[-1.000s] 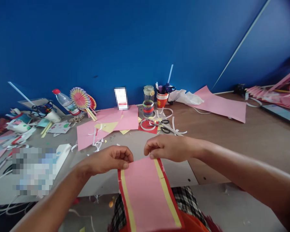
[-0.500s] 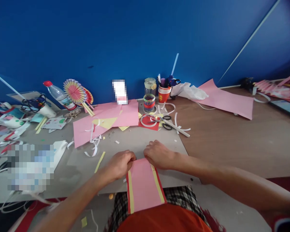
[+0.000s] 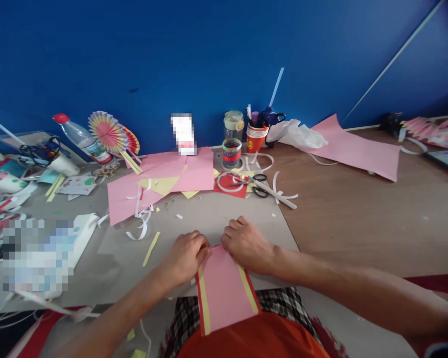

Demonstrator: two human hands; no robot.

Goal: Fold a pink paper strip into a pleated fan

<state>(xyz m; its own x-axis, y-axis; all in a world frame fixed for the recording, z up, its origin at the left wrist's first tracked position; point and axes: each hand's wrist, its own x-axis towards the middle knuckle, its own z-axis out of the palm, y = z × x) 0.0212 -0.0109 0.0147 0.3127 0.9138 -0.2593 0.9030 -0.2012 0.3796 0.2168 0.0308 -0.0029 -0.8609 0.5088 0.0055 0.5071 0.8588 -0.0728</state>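
A pink paper strip (image 3: 224, 288) with yellow bands and red edges hangs from the table's near edge over my lap. My left hand (image 3: 184, 256) is closed on its top left corner. My right hand (image 3: 246, 243) is closed on the top right corner. Both hands press the strip's top end down on the grey board (image 3: 209, 219).
Pink sheets (image 3: 160, 181) and white paper curls lie beyond my hands. Scissors (image 3: 256, 184), a jar (image 3: 232, 136) and a red cup of pens (image 3: 256, 136) stand at the back. A bottle (image 3: 80, 136) and paper fans (image 3: 108, 132) are at back left. A large pink sheet (image 3: 358, 149) lies right.
My hands have come down with the strip's top end onto the grey board and moved closer together. More of the strip now lies over my lap.
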